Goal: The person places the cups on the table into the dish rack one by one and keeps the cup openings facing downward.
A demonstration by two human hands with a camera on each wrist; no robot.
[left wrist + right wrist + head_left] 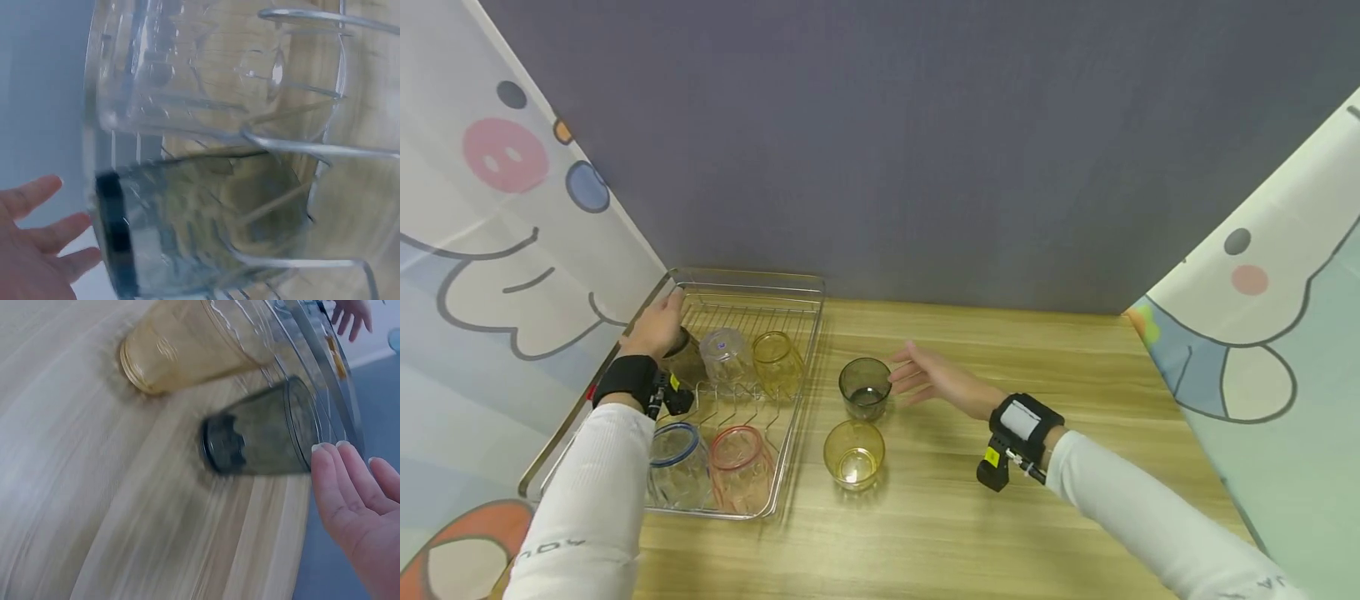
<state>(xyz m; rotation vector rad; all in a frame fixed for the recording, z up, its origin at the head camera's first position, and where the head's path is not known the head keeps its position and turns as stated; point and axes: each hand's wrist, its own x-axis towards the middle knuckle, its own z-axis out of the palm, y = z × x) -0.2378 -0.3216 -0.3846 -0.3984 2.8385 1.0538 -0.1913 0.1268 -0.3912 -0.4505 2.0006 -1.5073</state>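
Observation:
My left hand (655, 323) is over the far left part of a wire dish rack (535, 483), beside a dark grey drinking glass (683, 360). In the left wrist view its fingers are spread near the rim of that glass (219, 225), apparently holding nothing. My right hand (936, 379) reaches, fingers extended, toward a grey glass (865, 387) standing upright on the table. In the right wrist view the fingertips lie close to that glass's rim (300, 425); whether they touch cannot be told. A yellow glass (854, 454) stands upright just nearer to me.
Inside the rack, a clear glass (727, 358) and a yellow glass (777, 367) sit next to the dark one. A blue-rimmed glass (677, 471) and a pink glass (741, 475) occupy the near side. A grey wall (887, 150) rises behind the wooden table (1000, 542).

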